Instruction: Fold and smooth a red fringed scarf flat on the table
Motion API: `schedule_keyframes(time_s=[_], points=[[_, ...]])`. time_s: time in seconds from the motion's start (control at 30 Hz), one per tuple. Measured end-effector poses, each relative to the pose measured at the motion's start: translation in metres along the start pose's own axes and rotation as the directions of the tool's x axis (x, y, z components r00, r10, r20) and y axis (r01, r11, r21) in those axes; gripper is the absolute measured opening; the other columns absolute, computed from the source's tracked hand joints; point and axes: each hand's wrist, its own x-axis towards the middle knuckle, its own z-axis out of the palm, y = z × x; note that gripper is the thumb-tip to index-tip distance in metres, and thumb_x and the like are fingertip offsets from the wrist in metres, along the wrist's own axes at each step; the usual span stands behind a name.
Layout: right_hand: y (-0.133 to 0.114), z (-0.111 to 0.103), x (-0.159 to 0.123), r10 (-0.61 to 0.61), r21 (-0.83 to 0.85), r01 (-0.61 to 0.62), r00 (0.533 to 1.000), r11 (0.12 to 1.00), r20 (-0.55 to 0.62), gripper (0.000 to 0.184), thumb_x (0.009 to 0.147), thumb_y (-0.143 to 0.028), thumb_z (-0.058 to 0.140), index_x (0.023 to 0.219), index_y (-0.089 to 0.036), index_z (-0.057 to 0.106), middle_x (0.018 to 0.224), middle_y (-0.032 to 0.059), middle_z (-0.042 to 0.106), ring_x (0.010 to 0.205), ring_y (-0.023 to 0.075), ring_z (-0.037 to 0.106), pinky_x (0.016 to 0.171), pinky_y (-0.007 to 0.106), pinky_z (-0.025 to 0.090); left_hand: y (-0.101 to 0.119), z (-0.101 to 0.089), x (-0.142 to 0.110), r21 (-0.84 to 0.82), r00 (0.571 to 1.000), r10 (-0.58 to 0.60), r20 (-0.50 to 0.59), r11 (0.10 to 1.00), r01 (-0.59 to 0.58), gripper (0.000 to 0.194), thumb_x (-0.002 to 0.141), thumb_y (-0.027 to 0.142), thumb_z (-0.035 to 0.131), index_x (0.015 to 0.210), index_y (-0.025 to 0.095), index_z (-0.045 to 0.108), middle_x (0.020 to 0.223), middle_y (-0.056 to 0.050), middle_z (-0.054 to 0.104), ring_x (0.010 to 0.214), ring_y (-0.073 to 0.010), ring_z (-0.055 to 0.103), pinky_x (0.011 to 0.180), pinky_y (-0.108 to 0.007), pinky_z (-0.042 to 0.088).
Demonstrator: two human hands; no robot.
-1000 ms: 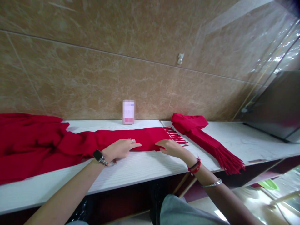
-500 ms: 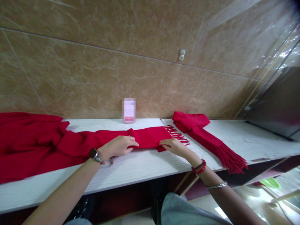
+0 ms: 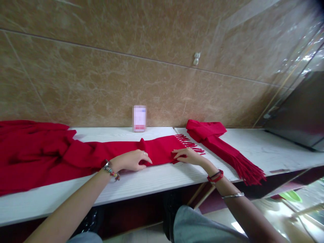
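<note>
A long red scarf (image 3: 162, 148) lies along the white counter, folded narrow towards its fringed right end and loosely bunched at the left. My left hand (image 3: 134, 159) is closed on its near edge, with fingers curled and the thumb low at the cloth. At the near corner by the fringe, my right hand (image 3: 188, 156) grips the scarf lightly between thumb and fingers. Part of each hand's grip is hidden by the fingers. A small raised crease stands in the cloth beyond my left hand.
A second red scarf (image 3: 222, 148), folded narrow, lies to the right with its fringe over the counter's front edge. A phone (image 3: 139, 118) leans upright against the marbled wall. The white counter (image 3: 121, 190) runs along the wall to a dark appliance (image 3: 301, 111).
The scarf's near edge between my hands has come slightly towards me, and the small flap below the right corner shows less. My left hand has shifted slightly and its wrist has turned.
</note>
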Motion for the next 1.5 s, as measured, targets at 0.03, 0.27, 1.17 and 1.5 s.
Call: schedule_keyframes(time_s=[0.03, 0.27, 1.17, 1.5], points=[[0.001, 0.000, -0.001, 0.000, -0.007, 0.000, 1.000, 1.000, 0.012, 0.019, 0.079, -0.024, 0.052, 0.089, -0.022, 0.069, 0.114, 0.0048, 0.061, 0.112, 0.0204, 0.051, 0.093, 0.033, 0.041, 0.002, 0.001, 0.001, 0.005, 0.999, 0.004, 0.053, 1.000, -0.004, 0.029, 0.075, 0.010, 0.055, 0.100, 0.020, 0.065, 0.088, -0.001, 0.064, 0.077, -0.0126, 0.057, 0.073, -0.020, 0.041], [-0.006, -0.001, -0.003, -0.067, -0.094, 0.071, 0.997, 0.993, 0.041, 0.023, 0.077, -0.022, 0.056, 0.097, -0.022, 0.067, 0.116, 0.0051, 0.060, 0.113, 0.0200, 0.050, 0.094, 0.032, 0.041, 0.002, 0.004, 0.003, -0.025, 0.999, -0.013, 0.034, 1.000, 0.014, 0.028, 0.079, 0.012, 0.052, 0.102, 0.021, 0.064, 0.092, -0.001, 0.064, 0.081, -0.0126, 0.056, 0.076, -0.021, 0.040], [-0.005, 0.014, 0.017, -0.038, -0.153, 0.031, 0.998, 0.988, -0.049, 0.026, 0.082, -0.020, 0.051, 0.105, -0.018, 0.064, 0.110, 0.0078, 0.063, 0.107, 0.0201, 0.054, 0.094, 0.033, 0.041, -0.010, -0.004, -0.006, -0.133, 0.987, -0.073, 0.145, 0.987, 0.093, 0.032, 0.069, 0.009, 0.051, 0.092, 0.021, 0.068, 0.075, 0.002, 0.059, 0.063, -0.0085, 0.050, 0.059, -0.016, 0.036], [-0.002, 0.012, 0.012, 0.025, 0.101, -0.015, 0.995, 0.995, -0.099, 0.018, 0.081, -0.027, 0.049, 0.087, -0.020, 0.065, 0.110, 0.0065, 0.063, 0.111, 0.0212, 0.051, 0.095, 0.039, 0.039, -0.015, 0.002, -0.008, -0.008, 0.966, -0.236, 0.103, 0.971, 0.238, 0.050, 0.072, 0.036, 0.061, 0.120, 0.025, 0.051, 0.122, -0.006, 0.047, 0.107, -0.0211, 0.047, 0.090, -0.030, 0.037]])
